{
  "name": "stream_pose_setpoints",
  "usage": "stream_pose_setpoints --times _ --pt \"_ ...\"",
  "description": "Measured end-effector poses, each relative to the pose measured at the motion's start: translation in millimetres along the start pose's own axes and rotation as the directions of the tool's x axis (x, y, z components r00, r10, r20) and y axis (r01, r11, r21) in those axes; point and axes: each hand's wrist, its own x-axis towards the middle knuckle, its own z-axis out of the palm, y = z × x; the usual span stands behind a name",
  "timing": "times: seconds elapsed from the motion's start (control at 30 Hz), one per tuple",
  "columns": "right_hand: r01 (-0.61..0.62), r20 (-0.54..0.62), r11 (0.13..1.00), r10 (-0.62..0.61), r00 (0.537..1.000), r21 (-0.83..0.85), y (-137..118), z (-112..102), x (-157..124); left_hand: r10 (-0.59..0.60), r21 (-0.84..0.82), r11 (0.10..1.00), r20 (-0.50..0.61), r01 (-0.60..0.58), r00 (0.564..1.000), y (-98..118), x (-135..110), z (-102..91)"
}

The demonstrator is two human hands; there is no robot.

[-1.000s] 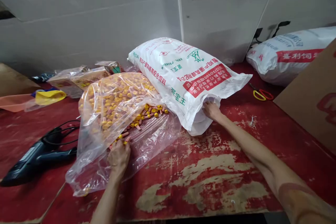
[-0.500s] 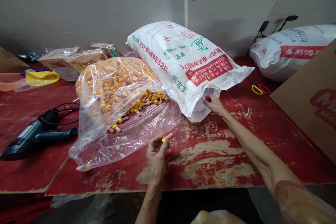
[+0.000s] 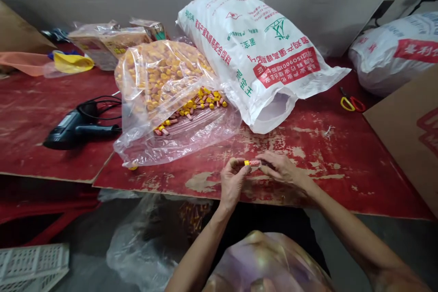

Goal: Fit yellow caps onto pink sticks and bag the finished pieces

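My left hand (image 3: 233,178) and my right hand (image 3: 281,167) meet over the near edge of the worn red table (image 3: 308,155). Both pinch one small red tube with a yellow cap (image 3: 252,163), held level between the fingertips. Behind them a clear plastic bag (image 3: 171,96) lies open, with several of the same yellow-capped pieces (image 3: 201,100) spilling from its mouth. To its right a big white printed sack (image 3: 260,54) lies on its side, its open end facing me.
A black heat gun (image 3: 73,125) with its cord lies at the left. Yellow and red scissors (image 3: 349,102) sit at the right by a second white sack (image 3: 393,52) and a cardboard sheet (image 3: 407,132). A clear bag (image 3: 147,242) hangs below the table edge; a white crate (image 3: 32,264) is lower left.
My left hand left the clear bag carrying one capped piece. My right hand came away from the white sack's mouth and joined it at the table's near edge. The view tilted downward.
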Motion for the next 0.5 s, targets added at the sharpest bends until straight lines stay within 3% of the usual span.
stream_pose_setpoints --times 0.13,0.23,0.37,0.5 --pt "0.001 0.042 0.993 0.004 0.999 -0.12 -9 10 -4 0.037 0.08 0.996 -0.063 -0.031 0.997 -13 -13 0.9" --pt "-0.05 0.007 0.989 0.051 0.999 -0.137 -22 19 -9 0.096 0.152 0.985 -0.061 -0.086 0.994 -22 -24 3.6" --pt "-0.145 -0.057 0.98 0.138 0.989 -0.139 -33 31 -16 0.089 0.171 0.982 -0.059 -0.078 0.994 -30 -33 10.7" --pt "-0.22 -0.006 0.959 0.222 0.975 -0.179 -29 22 -20 0.078 0.167 0.983 0.011 -0.079 0.997 -37 -33 19.5"
